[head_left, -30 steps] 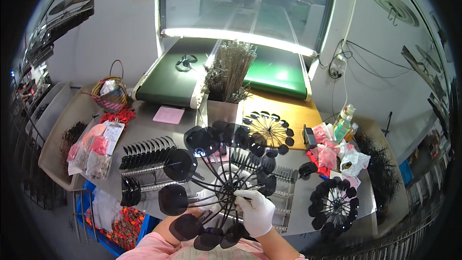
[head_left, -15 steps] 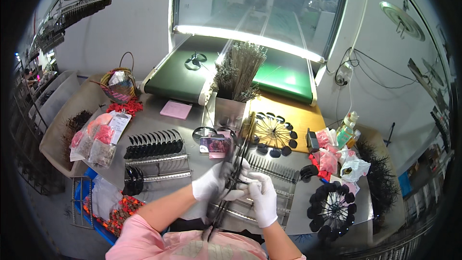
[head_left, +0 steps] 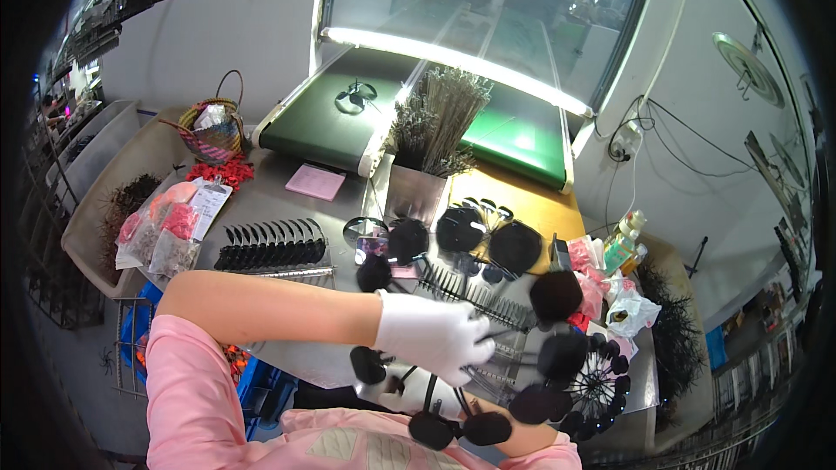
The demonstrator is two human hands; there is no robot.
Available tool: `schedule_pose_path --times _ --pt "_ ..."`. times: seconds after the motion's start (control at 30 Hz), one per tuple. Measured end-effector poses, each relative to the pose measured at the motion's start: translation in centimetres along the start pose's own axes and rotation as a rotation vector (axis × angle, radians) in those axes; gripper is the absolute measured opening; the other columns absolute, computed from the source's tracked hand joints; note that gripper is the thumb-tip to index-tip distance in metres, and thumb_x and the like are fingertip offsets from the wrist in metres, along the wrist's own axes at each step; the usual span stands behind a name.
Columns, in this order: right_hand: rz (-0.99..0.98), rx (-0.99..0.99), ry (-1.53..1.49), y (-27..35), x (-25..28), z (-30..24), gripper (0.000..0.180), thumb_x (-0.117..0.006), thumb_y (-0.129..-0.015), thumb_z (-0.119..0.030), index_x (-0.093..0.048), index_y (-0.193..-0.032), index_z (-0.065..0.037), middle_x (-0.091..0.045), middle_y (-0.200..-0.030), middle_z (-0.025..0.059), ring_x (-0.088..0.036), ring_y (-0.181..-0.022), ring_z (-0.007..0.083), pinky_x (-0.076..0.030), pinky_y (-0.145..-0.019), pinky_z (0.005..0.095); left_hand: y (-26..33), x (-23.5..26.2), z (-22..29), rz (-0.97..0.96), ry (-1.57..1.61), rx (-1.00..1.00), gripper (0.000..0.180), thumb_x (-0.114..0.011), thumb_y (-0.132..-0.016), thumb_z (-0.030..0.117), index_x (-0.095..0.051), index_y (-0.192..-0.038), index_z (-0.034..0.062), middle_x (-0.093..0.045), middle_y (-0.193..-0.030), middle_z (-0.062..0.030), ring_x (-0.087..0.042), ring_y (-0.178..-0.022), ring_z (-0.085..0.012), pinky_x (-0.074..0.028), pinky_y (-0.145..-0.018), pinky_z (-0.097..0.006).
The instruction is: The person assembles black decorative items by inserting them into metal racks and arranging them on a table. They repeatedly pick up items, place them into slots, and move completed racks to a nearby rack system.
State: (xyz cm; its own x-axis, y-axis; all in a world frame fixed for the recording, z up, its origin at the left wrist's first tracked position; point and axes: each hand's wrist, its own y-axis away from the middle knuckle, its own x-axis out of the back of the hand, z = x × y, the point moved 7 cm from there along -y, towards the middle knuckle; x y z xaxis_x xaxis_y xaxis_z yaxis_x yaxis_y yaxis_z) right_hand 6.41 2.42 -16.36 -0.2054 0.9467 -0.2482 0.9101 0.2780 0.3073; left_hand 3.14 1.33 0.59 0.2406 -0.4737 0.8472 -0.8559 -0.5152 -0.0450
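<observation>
A spoked wheel of black round pads (head_left: 515, 246) fills the middle, its pads fanned out around a hub that my hands partly hide. Reaching across from the left, my white-gloved left hand (head_left: 435, 335) has its fingers curled at the spokes near the hub. Below it, my gloved right hand (head_left: 414, 390) grips the wheel's centre from underneath, partly hidden by pads. Behind the wheel, a metal rack of thin upright clips (head_left: 475, 296) lies on the table. A similar wheel of black pads (head_left: 596, 383) rests at the right.
Black curved pieces (head_left: 270, 245) stand in a row at left. A box of thin wire stems (head_left: 440, 117) stands before two green conveyor belts (head_left: 326, 117), one bearing a black looped piece (head_left: 355, 97). Bagged parts (head_left: 174, 239), a woven basket (head_left: 213, 135) and bottles (head_left: 623, 244) line the sides.
The wheel of black pads has turned from edge-on to face-up and spread out in view. My left arm has swung across to the right; my right hand has moved lower, beneath the left.
</observation>
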Motion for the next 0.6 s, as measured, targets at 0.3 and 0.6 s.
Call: schedule_pose_path --times 0.3,0.6 --pt "-0.156 0.037 -0.472 -0.9 -2.1 -2.0 0.062 -0.075 -0.089 -0.039 -0.055 -0.133 0.000 -0.067 -0.116 0.0172 -0.069 -0.086 0.0229 -0.055 -0.070 0.0296 3.2 0.9 -5.1 0.179 0.417 0.702 0.051 -0.070 -0.086 0.045 -0.061 -0.110 0.0016 -0.059 -0.090 -0.0189 -0.065 -0.085 -0.0349 -0.055 -0.069 -0.039" --pt "0.346 0.213 -0.196 0.3 3.0 -0.7 0.057 -0.075 -0.087 -0.023 -0.053 -0.135 -0.001 -0.065 -0.098 0.0053 -0.066 -0.086 0.0136 -0.055 -0.069 0.0255 5.5 -0.8 -7.3 -0.064 0.575 1.019 0.048 -0.073 -0.076 0.019 -0.061 -0.123 0.0158 -0.058 -0.119 -0.0264 -0.062 -0.107 -0.0426 -0.057 -0.081 -0.046"
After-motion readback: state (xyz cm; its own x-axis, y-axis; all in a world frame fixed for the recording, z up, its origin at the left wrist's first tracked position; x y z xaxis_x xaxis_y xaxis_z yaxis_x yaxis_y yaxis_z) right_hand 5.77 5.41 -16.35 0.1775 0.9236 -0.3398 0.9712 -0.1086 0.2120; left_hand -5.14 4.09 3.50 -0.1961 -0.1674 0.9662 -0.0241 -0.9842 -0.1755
